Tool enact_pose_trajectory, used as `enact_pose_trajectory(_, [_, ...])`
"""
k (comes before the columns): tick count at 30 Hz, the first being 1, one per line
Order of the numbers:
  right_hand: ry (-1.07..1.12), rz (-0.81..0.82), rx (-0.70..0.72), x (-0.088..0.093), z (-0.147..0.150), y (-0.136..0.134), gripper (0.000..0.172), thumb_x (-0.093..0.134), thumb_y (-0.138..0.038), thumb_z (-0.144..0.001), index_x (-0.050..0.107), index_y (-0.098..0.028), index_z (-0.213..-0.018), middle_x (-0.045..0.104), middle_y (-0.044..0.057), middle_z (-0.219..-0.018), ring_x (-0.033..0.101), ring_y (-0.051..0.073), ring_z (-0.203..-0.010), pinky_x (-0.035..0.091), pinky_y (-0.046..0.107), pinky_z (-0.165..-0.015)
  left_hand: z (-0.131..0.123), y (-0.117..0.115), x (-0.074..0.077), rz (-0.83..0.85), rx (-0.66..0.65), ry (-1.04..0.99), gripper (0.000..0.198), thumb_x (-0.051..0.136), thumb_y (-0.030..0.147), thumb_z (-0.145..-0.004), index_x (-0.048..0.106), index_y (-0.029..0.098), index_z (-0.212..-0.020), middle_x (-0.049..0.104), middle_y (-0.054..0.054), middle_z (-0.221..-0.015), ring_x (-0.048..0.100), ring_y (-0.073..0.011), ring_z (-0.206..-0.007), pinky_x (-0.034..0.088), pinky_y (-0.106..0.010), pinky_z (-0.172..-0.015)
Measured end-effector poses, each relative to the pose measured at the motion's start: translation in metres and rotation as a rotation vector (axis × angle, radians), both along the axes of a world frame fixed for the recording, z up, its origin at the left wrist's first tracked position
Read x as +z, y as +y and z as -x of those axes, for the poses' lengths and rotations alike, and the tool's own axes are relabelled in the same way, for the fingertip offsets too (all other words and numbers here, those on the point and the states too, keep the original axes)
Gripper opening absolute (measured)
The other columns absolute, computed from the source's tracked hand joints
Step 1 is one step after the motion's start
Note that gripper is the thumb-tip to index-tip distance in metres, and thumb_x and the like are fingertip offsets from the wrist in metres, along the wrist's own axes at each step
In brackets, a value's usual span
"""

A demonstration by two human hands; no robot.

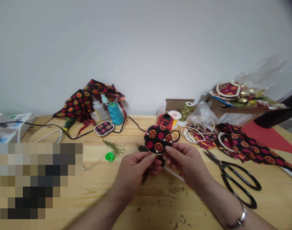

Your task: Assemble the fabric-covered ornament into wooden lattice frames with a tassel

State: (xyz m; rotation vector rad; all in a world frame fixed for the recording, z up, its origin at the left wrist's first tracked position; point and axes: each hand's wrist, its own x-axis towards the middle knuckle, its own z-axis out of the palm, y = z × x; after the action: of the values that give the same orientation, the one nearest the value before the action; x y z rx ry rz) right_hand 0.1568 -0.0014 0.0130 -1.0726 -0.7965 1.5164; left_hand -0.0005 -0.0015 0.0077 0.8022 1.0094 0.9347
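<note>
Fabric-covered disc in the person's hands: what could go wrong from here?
The white pin-like heads on the fabric-covered disc might prick the left hand or right hand, or work loose. The black cord lying across the wooden table could catch the teal thread cone if tugged.

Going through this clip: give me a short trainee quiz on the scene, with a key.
1. True or false: the left hand and the right hand both hold the round black patterned fabric piece.
2. Which is nearer the right hand: the black-handled scissors or the teal thread cone?
3. What colour is the plastic cap near the left hand?

Key: 1 true; 2 the scissors; 3 green.
</note>
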Motion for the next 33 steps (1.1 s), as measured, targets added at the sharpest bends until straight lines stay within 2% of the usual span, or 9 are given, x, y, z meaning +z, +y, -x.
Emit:
enact_pose_trajectory(7, [-0.010, 0.012, -0.005, -0.0002, 0.0005, -0.0006, 0.022, 0.078, -0.030, -0.066, 0.064, -0.014, -0.058, 0.060, -0.001, -0.047, 0.047, 0.005, -0.040, 0.031, 0.019, -0.041, 0.0012, -0.0030, 0.0007, 0.010, -0.008, -0.075, 0.030, 0.072, 0.041, -0.074, 0.075, 0.011, -0.075, 0.075, -0.010, -0.072, 0.068, -0.0154, -0.062, 0.052, -0.023, -0.058])
enact_pose_trajectory(14, [0.010, 0.028, 0.006, -0.0004, 0.0005, -0.0007, 0.023, 0.079, -0.031, -0.064, 0.064, -0.014, -0.059, 0.060, -0.001, -0.047, 0.047, 0.005, -0.040, 0.030, 0.018, -0.041, 0.0018, -0.0009, -0.0027, -0.019, -0.038, -0.029, 0.022, 0.073, 0.030, -0.074, 0.076, 0.013, -0.087, 0.076, -0.011, -0.085, 0.069, -0.0170, -0.069, 0.053, -0.025, -0.064])
enact_pose_trajectory(23, [0.001, 0.025, 0.032, -0.0026, 0.0018, -0.0030, 0.024, 0.078, -0.032, -0.067, 0.064, -0.014, -0.059, 0.060, -0.002, -0.047, 0.050, 0.006, -0.043, 0.034, 0.018, -0.044, 0.0010, -0.0008, -0.0008, -0.017, 0.005, 0.015, 0.018, 0.074, 0.030, -0.073, 0.076, 0.013, -0.076, 0.077, -0.009, -0.076, 0.069, -0.0141, -0.064, 0.054, -0.022, -0.063])
enact_pose_trajectory(33, [-0.007, 0.033, 0.019, -0.0006, 0.0038, -0.0028, 0.025, 0.078, -0.033, -0.065, 0.063, -0.015, -0.058, 0.059, -0.002, -0.047, 0.047, 0.007, -0.042, 0.032, 0.020, -0.043, 0.0011, -0.0020, 0.0011, -0.015, 0.027, 0.017, 0.017, 0.074, 0.030, -0.073, 0.076, 0.013, -0.073, 0.076, -0.007, -0.071, 0.067, -0.0127, -0.060, 0.053, -0.020, -0.059])
